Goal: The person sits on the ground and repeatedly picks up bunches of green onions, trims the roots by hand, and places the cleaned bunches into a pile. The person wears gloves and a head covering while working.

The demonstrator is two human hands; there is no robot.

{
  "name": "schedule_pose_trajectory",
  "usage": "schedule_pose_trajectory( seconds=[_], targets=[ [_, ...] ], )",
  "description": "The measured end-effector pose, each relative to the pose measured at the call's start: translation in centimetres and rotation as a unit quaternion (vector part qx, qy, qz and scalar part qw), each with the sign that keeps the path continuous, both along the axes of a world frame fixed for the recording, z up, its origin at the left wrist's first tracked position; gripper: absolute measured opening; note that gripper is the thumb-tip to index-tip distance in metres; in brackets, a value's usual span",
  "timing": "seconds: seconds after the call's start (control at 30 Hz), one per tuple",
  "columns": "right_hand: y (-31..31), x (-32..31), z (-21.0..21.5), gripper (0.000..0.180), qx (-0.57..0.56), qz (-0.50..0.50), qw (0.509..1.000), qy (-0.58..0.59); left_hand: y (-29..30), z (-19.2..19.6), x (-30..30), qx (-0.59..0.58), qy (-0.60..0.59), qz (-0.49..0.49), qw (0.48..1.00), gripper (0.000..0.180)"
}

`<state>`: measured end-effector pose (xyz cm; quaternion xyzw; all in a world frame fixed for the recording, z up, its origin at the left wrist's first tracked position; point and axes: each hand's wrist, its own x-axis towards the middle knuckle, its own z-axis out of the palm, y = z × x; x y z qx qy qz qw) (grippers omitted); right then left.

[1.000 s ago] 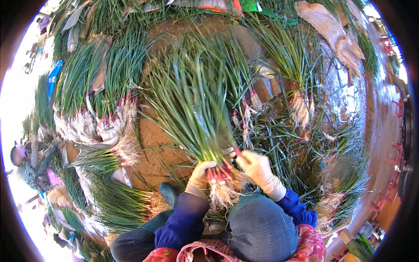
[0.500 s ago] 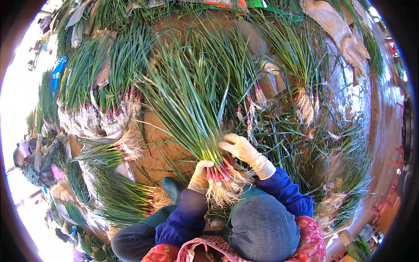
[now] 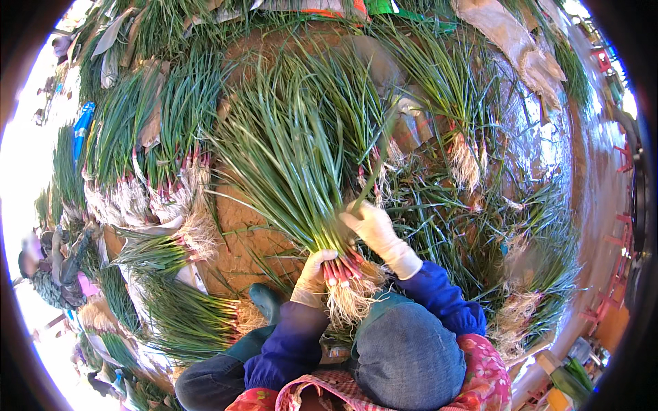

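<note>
A thick bunch of green onions (image 3: pixel 295 157) with red stems and pale roots fans away from me over brown ground. My left hand (image 3: pixel 312 274), in a whitish glove, is shut around the bunch just above the roots (image 3: pixel 346 301). My right hand (image 3: pixel 370 222), also gloved, pinches a single long green stalk (image 3: pixel 373 175) beside the bunch, a little higher than the left hand. Both forearms wear blue sleeves, and my knees lie below the roots.
Tied green onion bundles (image 3: pixel 147 144) lie in rows on the left and loose ones (image 3: pixel 473 137) on the right. More bundles (image 3: pixel 185 322) rest by my left knee. Another person (image 3: pixel 51 267) crouches at the far left. Grey sacks (image 3: pixel 514 41) sit top right.
My right hand has moved up from the base of the bunch and now holds one stalk; the left hand has kept its grip near the roots.
</note>
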<state>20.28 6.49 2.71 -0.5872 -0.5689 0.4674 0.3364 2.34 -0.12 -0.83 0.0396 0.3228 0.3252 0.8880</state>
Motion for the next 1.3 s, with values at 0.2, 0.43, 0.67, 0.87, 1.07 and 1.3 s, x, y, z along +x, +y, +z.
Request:
schedule_pose_trajectory(
  seconds=[0.2, 0.43, 0.67, 0.87, 1.07, 1.3],
  targets=[
    [-1.2, -1.6, -1.3, 0.009, 0.116, 0.069, 0.988, -0.079, 0.4, 2.3, -1.0, 0.010, 0.081, -0.027, 0.996, 0.057],
    [-3.7, -1.0, 4.8, 0.005, -0.003, -0.008, 0.992, 0.124, 0.8, 5.4, 0.2, -0.005, 0.095, 0.058, 0.994, 0.041],
    [-0.5, -0.7, 5.5, 0.013, -0.183, -0.022, 0.972, 0.144, 0.7, 4.2, -0.6, 0.002, 0.052, 0.083, 0.995, 0.040],
    [0.5, -3.6, 1.9, 0.019, 0.109, 0.061, 0.966, -0.224, 0.5, 3.8, -1.0, 0.056, 0.089, 0.036, 0.994, 0.035],
    [-0.7, -3.3, 2.4, 0.017, -0.037, 0.136, 0.989, 0.031, 0.5, 3.5, -1.5, 0.070, 0.128, -0.003, 0.989, 0.031],
    [-0.6, -3.6, 2.6, 0.022, 0.116, 0.131, 0.966, -0.190, 0.2, 3.2, -1.3, 0.065, 0.142, 0.005, 0.988, 0.034]
  ],
)
